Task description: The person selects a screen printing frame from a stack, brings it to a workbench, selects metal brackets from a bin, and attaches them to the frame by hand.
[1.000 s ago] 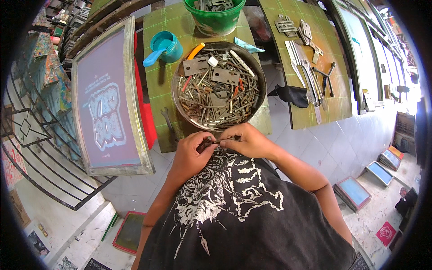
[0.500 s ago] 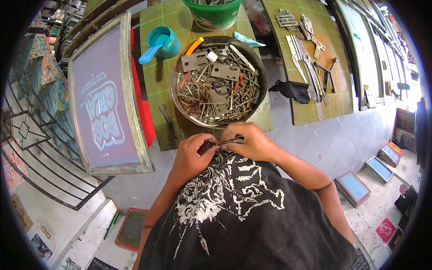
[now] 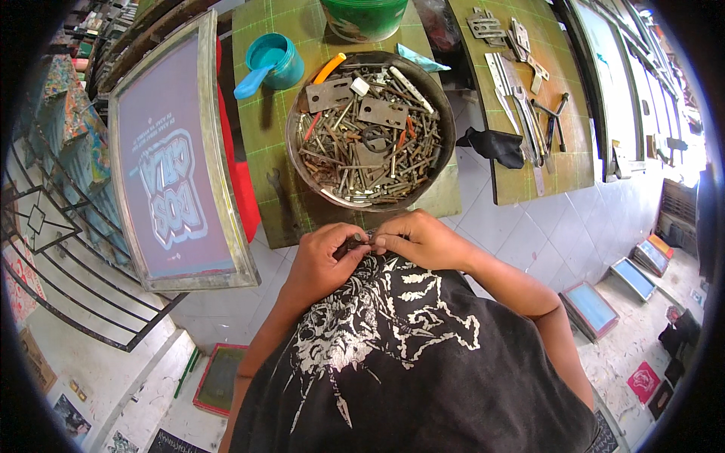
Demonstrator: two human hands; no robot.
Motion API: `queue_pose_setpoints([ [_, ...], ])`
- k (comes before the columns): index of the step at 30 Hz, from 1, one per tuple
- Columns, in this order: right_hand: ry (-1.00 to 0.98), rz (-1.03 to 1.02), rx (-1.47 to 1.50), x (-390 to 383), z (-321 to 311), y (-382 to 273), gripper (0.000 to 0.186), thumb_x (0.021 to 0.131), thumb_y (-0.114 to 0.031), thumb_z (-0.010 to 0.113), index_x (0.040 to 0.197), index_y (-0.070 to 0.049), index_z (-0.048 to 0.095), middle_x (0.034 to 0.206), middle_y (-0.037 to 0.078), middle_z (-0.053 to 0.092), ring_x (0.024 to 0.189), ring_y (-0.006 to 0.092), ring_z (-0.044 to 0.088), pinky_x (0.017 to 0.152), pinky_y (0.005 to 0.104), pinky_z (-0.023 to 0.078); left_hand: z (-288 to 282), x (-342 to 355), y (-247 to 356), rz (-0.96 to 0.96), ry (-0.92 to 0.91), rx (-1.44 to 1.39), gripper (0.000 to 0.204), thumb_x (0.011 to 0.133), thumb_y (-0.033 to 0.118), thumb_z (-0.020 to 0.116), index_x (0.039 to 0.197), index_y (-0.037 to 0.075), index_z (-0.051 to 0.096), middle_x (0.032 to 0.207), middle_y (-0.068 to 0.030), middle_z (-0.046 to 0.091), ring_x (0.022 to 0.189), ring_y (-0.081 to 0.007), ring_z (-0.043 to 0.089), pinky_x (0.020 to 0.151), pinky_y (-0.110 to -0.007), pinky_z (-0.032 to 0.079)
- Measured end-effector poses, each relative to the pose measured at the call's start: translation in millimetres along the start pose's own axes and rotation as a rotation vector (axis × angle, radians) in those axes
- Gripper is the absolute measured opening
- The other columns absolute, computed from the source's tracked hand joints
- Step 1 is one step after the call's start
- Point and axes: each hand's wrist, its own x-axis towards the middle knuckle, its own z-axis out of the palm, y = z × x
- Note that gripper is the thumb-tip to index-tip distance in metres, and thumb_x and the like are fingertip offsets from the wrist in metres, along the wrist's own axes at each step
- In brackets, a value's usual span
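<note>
Just below a round metal basin [image 3: 296, 155] of mixed bolts, screws, flat plates and rods, my two hands meet in front of my printed dark shirt. My left hand [image 3: 321, 260] is closed around a small dark metal part [image 3: 356, 243], probably bolt-like but partly hidden by my fingers. My right hand [image 3: 415, 243] pinches at the same part, thumb and forefinger close to my left fingertips. An open-ended wrench [image 3: 278, 195] lies on the green gridded board [image 3: 260, 143] left of the basin.
Behind stand a green bucket [image 3: 359, 19] and turquoise tub [image 3: 279, 68] with blue-handled tool. A framed screen [image 3: 226, 151] leans left beside a black railing [image 3: 91, 306]. The right board [image 3: 513, 185] holds wrenches, plates and black cloth [image 3: 495, 147]. Smaller frames [image 3: 593, 306] lie lower right.
My right fingers have shifted on the metal part; a longer stretch of it showed half a second ago and is now mostly covered. The basin and board sit slightly higher in view.
</note>
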Motion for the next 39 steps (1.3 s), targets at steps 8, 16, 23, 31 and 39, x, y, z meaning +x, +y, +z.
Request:
queue_pose_setpoints([
  [8, 0.092, 0.022, 0.049, -0.7, 11.0, -8.1, 0.016, 0.086, -0.013, 0.066, 0.094, 0.0, 0.066, 0.08, 0.014, 0.066, 0.073, 0.0262, 0.064, 0.068, 0.0357, 0.048, -5.0, -2.2, -2.6, 0.042, -0.01, 0.023, 0.017, 0.074, 0.004, 0.074, 0.089, 0.003, 0.065, 0.077, -0.006, 0.064, 0.059, -0.0109, 0.055, 0.053, -0.025, 0.041],
  [16, 0.104, 0.013, 0.007, 1.9, 10.4, -14.5, 0.017, 0.088, -0.016, 0.063, 0.092, 0.001, 0.067, 0.081, 0.014, 0.067, 0.073, 0.0243, 0.064, 0.068, 0.0344, 0.048, -10.9, -2.5, -2.2, 0.01, -0.035, 0.015, 0.017, 0.075, 0.004, 0.074, 0.089, 0.004, 0.064, 0.077, -0.005, 0.063, 0.057, -0.0101, 0.053, 0.051, -0.025, 0.04],
  [23, 0.094, 0.002, 0.017, 5.8, 12.7, -3.6, 0.012, 0.084, -0.012, 0.068, 0.087, 0.0, 0.067, 0.077, 0.011, 0.066, 0.07, 0.0233, 0.063, 0.066, 0.0342, 0.048, -12.7, 0.6, -6.9, 0.041, -0.021, 0.031, 0.017, 0.078, 0.009, 0.072, 0.09, 0.003, 0.063, 0.077, -0.0076, 0.064, 0.06, -0.0156, 0.056, 0.057, -0.029, 0.043],
  [31, 0.133, 0.103, -0.045, 6.9, 15.7, -25.2, 0.01, 0.084, -0.011, 0.068, 0.085, -0.002, 0.066, 0.076, 0.012, 0.065, 0.069, 0.0285, 0.062, 0.065, 0.038, 0.048, -13.9, 2.3, -10.8, 0.036, 0.017, 0.01, 0.016, 0.082, 0.012, 0.069, 0.091, 0.002, 0.061, 0.076, -0.0104, 0.062, 0.065, -0.0184, 0.06, 0.06, -0.031, 0.045],
  [39, 0.187, -0.029, -0.05, 7.6, 17.1, -16.1, 0.018, 0.088, -0.017, 0.064, 0.085, 0.001, 0.063, 0.077, 0.014, 0.064, 0.072, 0.0269, 0.063, 0.067, 0.0365, 0.047, -14.5, 3.9, -17.8, 0.065, -0.055, 0.063, 0.018, 0.086, 0.016, 0.062, 0.086, -0.003, 0.058, 0.072, -0.0161, 0.059, 0.063, -0.0286, 0.058, 0.059, -0.035, 0.044],
])
